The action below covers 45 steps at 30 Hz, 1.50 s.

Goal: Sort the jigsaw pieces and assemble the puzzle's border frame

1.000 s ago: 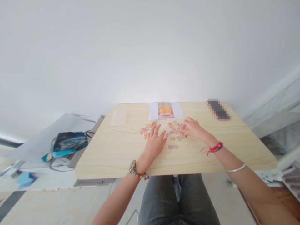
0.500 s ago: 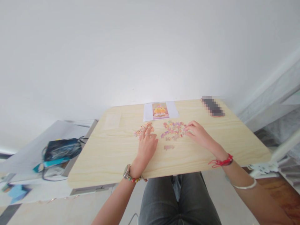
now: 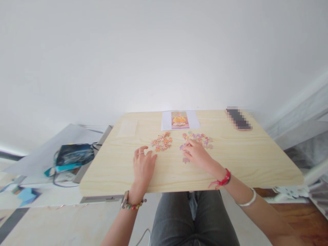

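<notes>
Pieces of a jigsaw lie in two loose heaps on the bench [image 3: 230, 160]: the orange pieces [image 3: 162, 141] near the middle and the purple pieces [image 3: 200, 139] just to their right, below a small picture card [image 3: 180, 120]. The right hand [image 3: 196, 154] rests at the near edge of the purple heap, its fingers bent over a piece; I cannot tell if they really grip it. The left hand [image 3: 142, 165] lies flat on the bench with loosely spread fingers and holds nothing, just beside the orange heap. One risk, I think: a sweep of the right wrist can scatter the purple heap or mix both colours. One single piece [image 3: 186, 160] under the right hand sits closer to the front edge and can be pushed off onto the lap.
</notes>
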Motion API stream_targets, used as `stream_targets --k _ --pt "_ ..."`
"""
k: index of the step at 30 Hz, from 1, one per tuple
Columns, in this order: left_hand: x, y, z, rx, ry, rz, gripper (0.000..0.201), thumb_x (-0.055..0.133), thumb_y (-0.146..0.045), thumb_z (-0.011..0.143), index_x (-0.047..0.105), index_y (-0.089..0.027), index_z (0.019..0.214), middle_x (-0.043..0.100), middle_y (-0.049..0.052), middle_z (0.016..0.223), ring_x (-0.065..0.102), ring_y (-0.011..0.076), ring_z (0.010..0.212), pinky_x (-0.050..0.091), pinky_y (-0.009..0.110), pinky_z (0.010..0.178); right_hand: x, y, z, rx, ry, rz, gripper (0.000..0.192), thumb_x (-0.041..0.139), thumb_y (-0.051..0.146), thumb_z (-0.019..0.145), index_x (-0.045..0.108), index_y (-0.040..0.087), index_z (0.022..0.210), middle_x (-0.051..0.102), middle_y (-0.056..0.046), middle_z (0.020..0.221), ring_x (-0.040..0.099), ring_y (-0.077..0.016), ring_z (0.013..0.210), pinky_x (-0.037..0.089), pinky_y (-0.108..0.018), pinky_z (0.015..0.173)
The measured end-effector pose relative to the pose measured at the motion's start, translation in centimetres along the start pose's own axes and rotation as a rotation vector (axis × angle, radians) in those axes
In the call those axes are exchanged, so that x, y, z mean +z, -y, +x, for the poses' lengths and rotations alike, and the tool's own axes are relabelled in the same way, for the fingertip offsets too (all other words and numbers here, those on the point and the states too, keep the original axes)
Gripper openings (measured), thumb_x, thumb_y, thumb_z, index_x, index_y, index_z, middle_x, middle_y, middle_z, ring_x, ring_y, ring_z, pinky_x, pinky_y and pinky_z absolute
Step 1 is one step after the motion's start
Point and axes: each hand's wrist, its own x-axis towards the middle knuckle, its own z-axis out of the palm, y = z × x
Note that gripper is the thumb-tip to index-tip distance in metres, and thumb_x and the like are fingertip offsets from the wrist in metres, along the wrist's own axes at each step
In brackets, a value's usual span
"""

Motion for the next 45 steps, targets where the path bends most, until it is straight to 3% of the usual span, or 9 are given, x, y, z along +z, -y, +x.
stream_targets --k 6,12,16,21,25,30,37,40,45 --pt "0.4 -0.9 1.0 0.002 0.004 0.005 0.016 0.052 -0.019 0.080 0.067 -0.017 0.072 0.056 0.012 0.104 0.049 0.0284 0.098 0.048 0.040 0.077 3.0 1.9 5.9 0.021 0.053 -0.207 0.018 0.051 0.023 0.085 0.062 0.015 0.073 0.055 -0.011 0.090 0.048 -0.0234 0.089 0.034 -0.040 0.082" --pt "0.8 -0.7 1.5 -0.017 -0.021 -0.023 0.015 0.053 -0.021 0.081 0.066 -0.019 0.073 0.057 0.011 0.102 0.050 0.0270 0.099 0.047 0.040 0.079 4.0 2.8 7.1 0.037 0.081 -0.256 0.015 0.051 0.022 0.084 0.062 0.016 0.078 0.055 -0.012 0.095 0.047 -0.0251 0.094 0.035 -0.038 0.079" --pt "0.6 -0.4 1.3 -0.031 -0.035 -0.054 0.014 0.054 -0.021 0.081 0.066 -0.017 0.076 0.056 0.012 0.101 0.050 0.0274 0.098 0.047 0.041 0.080 2.8 2.4 6.4 0.037 0.028 -0.209 0.012 0.055 0.023 0.083 0.063 0.016 0.078 0.057 -0.010 0.093 0.049 -0.0233 0.092 0.035 -0.038 0.079" --pt "0.2 -1.2 0.8 0.078 -0.120 -0.127 0.010 0.060 -0.021 0.077 0.065 -0.017 0.085 0.054 0.012 0.105 0.050 0.0274 0.099 0.044 0.045 0.086 -1.3 -2.1 2.6 0.116 -0.165 -0.050 0.012 0.057 0.021 0.081 0.066 0.019 0.088 0.057 -0.006 0.089 0.053 -0.0186 0.084 0.040 -0.032 0.077" --pt "0.2 -3.7 1.4 0.252 -0.016 -0.209 0.014 0.064 -0.018 0.073 0.064 -0.017 0.087 0.052 0.012 0.107 0.049 0.0278 0.103 0.043 0.046 0.090 -3.5 -5.9 -1.7 0.214 -0.184 -0.032 0.016 0.055 0.019 0.080 0.068 0.019 0.087 0.056 -0.006 0.084 0.055 -0.0181 0.080 0.044 -0.031 0.074" --pt "0.8 -6.8 3.1 0.303 0.107 -0.231 0.008 0.065 -0.016 0.071 0.066 -0.015 0.079 0.052 0.012 0.107 0.049 0.0298 0.103 0.044 0.047 0.089 -3.3 -7.3 -4.5 0.165 -0.125 -0.062 0.016 0.053 0.018 0.081 0.068 0.020 0.083 0.058 -0.007 0.090 0.055 -0.0196 0.087 0.044 -0.034 0.081" --pt "0.3 -7.8 2.2 0.328 0.077 -0.312 0.012 0.065 -0.015 0.072 0.065 -0.015 0.085 0.050 0.012 0.107 0.047 0.0296 0.105 0.046 0.047 0.088 -2.5 -8.1 -2.7 0.212 -0.137 -0.059 0.018 0.055 0.018 0.080 0.068 0.018 0.092 0.055 -0.007 0.092 0.055 -0.0192 0.087 0.044 -0.033 0.080" --pt "0.2 -7.4 0.8 0.353 0.079 -0.356 0.014 0.064 -0.016 0.073 0.065 -0.016 0.088 0.050 0.011 0.107 0.049 0.0279 0.102 0.048 0.047 0.087 -2.5 -8.0 -1.5 0.188 -0.072 -0.025 0.022 0.056 0.015 0.078 0.067 0.019 0.097 0.053 -0.007 0.096 0.055 -0.0182 0.089 0.044 -0.030 0.079" --pt "0.2 -6.8 -0.2 0.408 0.121 -0.420 0.018 0.065 -0.015 0.073 0.065 -0.019 0.091 0.048 0.010 0.109 0.048 0.0267 0.104 0.048 0.047 0.088 -3.5 -7.8 -0.2 0.075 0.088 -0.077 0.014 0.057 0.016 0.078 0.067 0.020 0.087 0.053 -0.006 0.095 0.053 -0.0166 0.083 0.040 -0.029 0.077"
